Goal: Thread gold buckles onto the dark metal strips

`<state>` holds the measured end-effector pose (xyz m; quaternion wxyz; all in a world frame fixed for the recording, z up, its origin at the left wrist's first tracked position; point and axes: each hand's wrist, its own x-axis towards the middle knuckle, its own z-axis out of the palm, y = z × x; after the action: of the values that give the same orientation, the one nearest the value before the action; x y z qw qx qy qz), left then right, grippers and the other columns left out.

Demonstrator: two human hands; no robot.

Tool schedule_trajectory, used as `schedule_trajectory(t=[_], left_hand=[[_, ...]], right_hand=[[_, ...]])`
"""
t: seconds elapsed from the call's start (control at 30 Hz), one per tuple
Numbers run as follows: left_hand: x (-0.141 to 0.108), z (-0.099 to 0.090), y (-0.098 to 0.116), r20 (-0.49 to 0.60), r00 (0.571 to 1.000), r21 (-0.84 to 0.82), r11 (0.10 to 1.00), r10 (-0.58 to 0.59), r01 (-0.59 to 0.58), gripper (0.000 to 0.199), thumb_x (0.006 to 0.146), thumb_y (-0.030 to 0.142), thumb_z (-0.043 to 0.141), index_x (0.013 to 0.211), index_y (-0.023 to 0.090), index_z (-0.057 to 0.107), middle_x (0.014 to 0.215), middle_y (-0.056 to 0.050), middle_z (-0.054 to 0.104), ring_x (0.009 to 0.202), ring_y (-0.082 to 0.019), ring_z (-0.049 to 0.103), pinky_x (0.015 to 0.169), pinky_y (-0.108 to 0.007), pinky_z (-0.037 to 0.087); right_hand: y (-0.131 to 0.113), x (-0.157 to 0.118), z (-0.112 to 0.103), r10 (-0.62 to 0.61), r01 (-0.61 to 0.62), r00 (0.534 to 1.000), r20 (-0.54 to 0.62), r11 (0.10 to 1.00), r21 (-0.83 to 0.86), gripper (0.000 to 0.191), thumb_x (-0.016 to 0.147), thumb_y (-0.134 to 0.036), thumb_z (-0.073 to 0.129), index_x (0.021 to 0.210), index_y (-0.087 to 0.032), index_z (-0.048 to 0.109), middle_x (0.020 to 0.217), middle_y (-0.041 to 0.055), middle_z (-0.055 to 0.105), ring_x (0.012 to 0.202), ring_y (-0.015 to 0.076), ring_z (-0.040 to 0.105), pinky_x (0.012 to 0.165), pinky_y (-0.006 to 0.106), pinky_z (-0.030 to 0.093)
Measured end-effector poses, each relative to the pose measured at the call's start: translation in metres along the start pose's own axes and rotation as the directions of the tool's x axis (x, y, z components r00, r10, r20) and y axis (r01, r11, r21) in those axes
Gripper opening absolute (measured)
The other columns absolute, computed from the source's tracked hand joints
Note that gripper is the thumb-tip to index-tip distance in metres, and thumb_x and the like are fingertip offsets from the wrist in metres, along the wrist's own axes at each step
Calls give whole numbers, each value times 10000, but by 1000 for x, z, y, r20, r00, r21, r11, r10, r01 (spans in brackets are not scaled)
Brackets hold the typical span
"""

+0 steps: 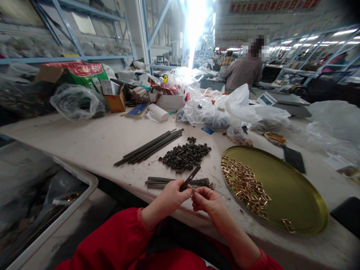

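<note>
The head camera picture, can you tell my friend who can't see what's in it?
At a cluttered table, a person's left hand holds a dark strip while the right hand pinches a small gold piece. Beyond them lie more dark strips and a heap of dark loops; a tray with gold frames sits to the right.

Left hand [171,197] holding a dark strap [192,177] at the near edge of the counter [92,137], right hand [209,202] pinching a gold piece [192,192], dark loops [184,155] heaped beyond, gold buckles [246,185] along the left edge of a tray [292,183]
</note>
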<state>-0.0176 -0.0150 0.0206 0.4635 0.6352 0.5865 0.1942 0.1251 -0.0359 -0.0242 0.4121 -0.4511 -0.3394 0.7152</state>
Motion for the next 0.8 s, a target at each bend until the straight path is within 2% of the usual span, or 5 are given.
schedule_trajectory(t=[0.27, 0.47, 0.53, 0.67, 0.8], left_hand=[[-2, 1, -3, -26, 997, 165, 984, 74, -69, 163, 724, 288, 474, 688, 147, 548, 613, 17, 533, 585, -128, 473, 539, -223, 324], [0, 1, -3, -25, 997, 158, 985, 71, -67, 139, 716, 260, 480, 699, 145, 557, 607, 23, 528, 580, -121, 467, 526, -215, 308], [0, 2, -3, -26, 997, 157, 985, 78, -73, 130, 716, 250, 483, 692, 145, 556, 605, 25, 526, 578, -118, 463, 524, -213, 302], [-1, 3, -3, -44, 995, 181, 980, 89, -80, 135, 723, 255, 490, 667, 144, 545, 594, 26, 513, 568, -117, 446, 518, -215, 294], [1, 2, -3, -43, 995, 171, 982, 90, -81, 147, 727, 264, 495, 663, 143, 547, 584, 28, 507, 558, -116, 433, 511, -215, 292]], right_hand=[[-3, -3, -3, -19, 23, 999, 48, 997, -79, 395, 576, -508, 723, 660, -147, 588, 555, -20, 564, 501, 95, 487, 516, 240, 397], [1, -1, -5, -104, 107, 994, 23, 972, -207, 339, 673, -482, 645, 708, -148, 602, 575, -11, 569, 520, 108, 499, 516, 242, 388], [6, 0, -6, -154, 152, 988, 18, 942, -298, 289, 721, -440, 603, 718, -152, 605, 581, -3, 577, 528, 118, 505, 515, 247, 391], [12, 1, -9, -305, 282, 952, 37, 818, -501, 181, 771, -345, 553, 753, -177, 621, 653, 22, 618, 594, 152, 535, 550, 266, 412], [12, 1, -9, -373, 345, 927, 22, 831, -437, 172, 785, -303, 549, 924, -202, 562, 786, 31, 640, 688, 173, 585, 636, 290, 461]])
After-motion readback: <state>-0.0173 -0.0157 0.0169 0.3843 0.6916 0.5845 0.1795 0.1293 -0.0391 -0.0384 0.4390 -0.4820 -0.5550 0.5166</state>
